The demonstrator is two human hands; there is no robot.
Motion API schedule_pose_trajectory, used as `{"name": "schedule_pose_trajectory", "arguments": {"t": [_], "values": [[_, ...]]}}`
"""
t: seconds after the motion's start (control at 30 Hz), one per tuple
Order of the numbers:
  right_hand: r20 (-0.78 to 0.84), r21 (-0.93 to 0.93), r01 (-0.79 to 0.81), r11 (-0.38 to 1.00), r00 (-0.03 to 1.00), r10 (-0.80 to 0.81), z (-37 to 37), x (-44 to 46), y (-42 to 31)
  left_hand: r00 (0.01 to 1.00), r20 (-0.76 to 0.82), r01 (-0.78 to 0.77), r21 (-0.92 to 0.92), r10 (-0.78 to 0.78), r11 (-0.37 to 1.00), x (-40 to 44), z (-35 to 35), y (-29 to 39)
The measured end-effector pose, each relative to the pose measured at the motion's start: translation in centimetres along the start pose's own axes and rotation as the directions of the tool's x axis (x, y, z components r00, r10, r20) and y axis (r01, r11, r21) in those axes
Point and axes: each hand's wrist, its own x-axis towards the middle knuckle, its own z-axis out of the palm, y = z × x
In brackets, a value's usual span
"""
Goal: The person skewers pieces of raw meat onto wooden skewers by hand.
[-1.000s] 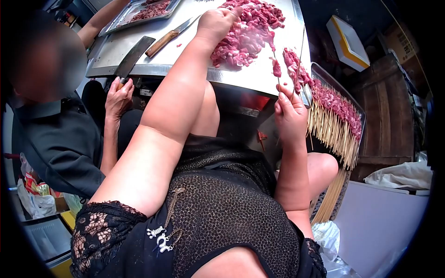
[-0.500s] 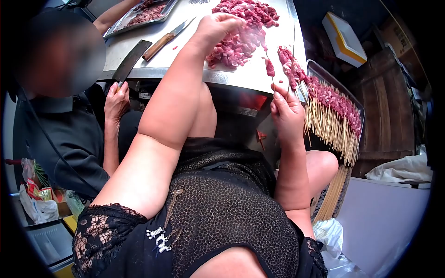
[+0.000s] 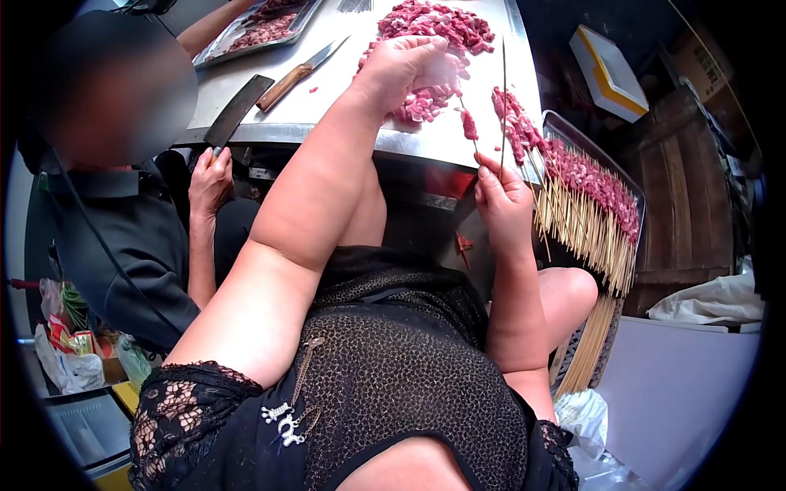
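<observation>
Meat skewers [image 3: 596,182] in right tray [image 3: 575,129], meat pieces [image 3: 264,33] in left tray [image 3: 246,52]

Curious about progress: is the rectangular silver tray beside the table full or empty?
Mostly full: red meat on pale wooden skewers lines the silver tray.

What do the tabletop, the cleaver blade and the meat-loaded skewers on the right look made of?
Tabletop: smooth, whitish, material unclear; its front edge shines silvery, so likely stainless steel.
Cleaver blade: dark grey and fairly dull, probably steel.
Skewers: thin, straight, tan sticks, matte-looking; likely bamboo, perhaps other wood.
</observation>
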Motion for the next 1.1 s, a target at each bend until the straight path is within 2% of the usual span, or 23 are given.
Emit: {"name": "schedule_pose_trajectory", "arguments": {"t": [0.07,0.27,0.5,0.57,0.67,0.77,0.9,1.1], "values": [[0.005,-0.004,-0.002,1.000,1.000,0.002,0.0,-0.1,0.0,0.996,-0.078,0.031,-0.054,-0.035,0.998,0.3,-0.3,-0.1],[0.014,-0.034,0.011,0.999,1.000,-0.011,0.6,-0.3,0.0,1.000,-0.028,0.011,-0.138,-0.015,0.990,-0.3,0.7,0.4],[-0.004,0.018,0.032,0.999,0.999,-0.031,0.6,-0.1,0.4,0.999,-0.032,0.001,-0.196,-0.007,0.981,-0.4,0.8,0.3],[-0.005,0.029,0.028,0.999,1.000,-0.028,0.8,-0.2,0.3,0.994,-0.101,-0.058,-0.211,0.037,0.976,0.4,0.4,-0.5],[-0.017,0.013,0.022,1.000,1.000,-0.022,0.9,-0.2,0.1,0.992,-0.119,-0.064,-0.184,0.042,0.981,0.9,0.1,-1.0],[-0.029,-0.013,0.018,1.000,0.999,-0.018,0.8,-0.2,0.0,0.999,-0.046,0.001,-0.179,-0.010,0.984,0.0,0.5,-0.1],[-0.050,-0.015,0.041,0.999,0.998,-0.041,0.8,-0.1,0.3,0.999,-0.004,-0.038,-0.161,0.038,0.986,-0.3,1.0,0.0],[-0.066,-0.020,0.054,0.998,0.996,-0.055,1.0,-0.2,0.3,0.999,-0.045,-0.026,-0.322,0.012,0.946,0.0,1.0,-0.2]]}}
